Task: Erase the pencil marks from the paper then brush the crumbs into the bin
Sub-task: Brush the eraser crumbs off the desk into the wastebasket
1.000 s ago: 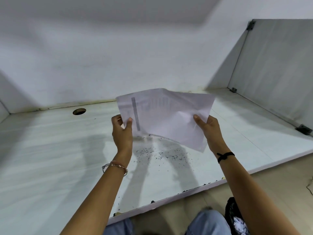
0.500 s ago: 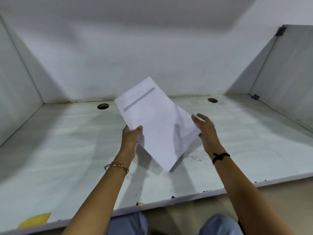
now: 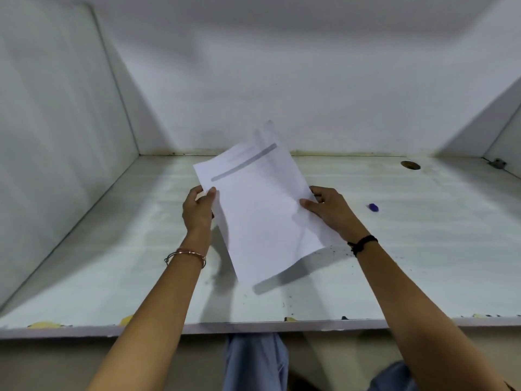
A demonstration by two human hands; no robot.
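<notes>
— What had changed from half a second before?

— The right hand [image 3: 331, 213]. It had been open just beside the sheet. Now it had closed on the right edge of the paper [image 3: 262, 215], thumb on the front face and fingers behind.

— And the other one?

— The left hand [image 3: 198, 211] kept its pinch on the left edge, thumb on top, just below the end of the grey bar [image 3: 244, 166]. So both hands grasped the sheet in the middle of the frame.

— Was it flat on the desk?

— No. It was held up off the desk [image 3: 112, 249] and tilted. Its far corner pointed toward the upper centre, and its near corner hung low and cast a shadow on the top. I couldn't tell whether that corner touched.

— The crumbs?

— Dark crumbs [image 3: 335, 251] lay scattered on the desk just right of the sheet's lower edge, near the right wrist. A few more specks lay toward the front edge.

— Had anything else come into view?

— The view had swung. A small purple thing [image 3: 373, 207] now showed on the desk at the right, well apart from the hands and too blurred to name. The hole [image 3: 410, 165] in the desktop now sat at the upper right. Yellow scraps [image 3: 42, 324] lay along the front edge at the lower left.

— The wrists?

— There was a thin bangle [image 3: 186, 255] on the left and a black band [image 3: 362, 244] on the right.
</notes>
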